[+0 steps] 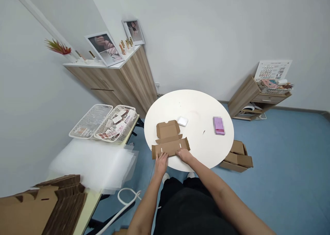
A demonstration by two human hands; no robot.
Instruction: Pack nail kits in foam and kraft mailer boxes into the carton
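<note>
A brown cardboard mailer box [168,146], partly folded with its lid panel laid back, lies at the near left of the round white table [201,104]. My left hand [161,162] holds its near edge on the left, fingers over the cardboard. On the right of that same edge, my right hand [184,155] grips with curled fingers; the thumbs are partly hidden. Just beyond the box lies a small white packet [183,121]. A purple packet [219,125], blurred out, rests at the table's right.
To the left, a side table bears white baskets [116,123] of small packets, translucent sheets [92,162] and stacked flat cardboard [64,207]. Folded boxes [237,157] sit on the floor at right. A wooden cabinet [134,76] and a small shelf unit [244,97] stand by the walls.
</note>
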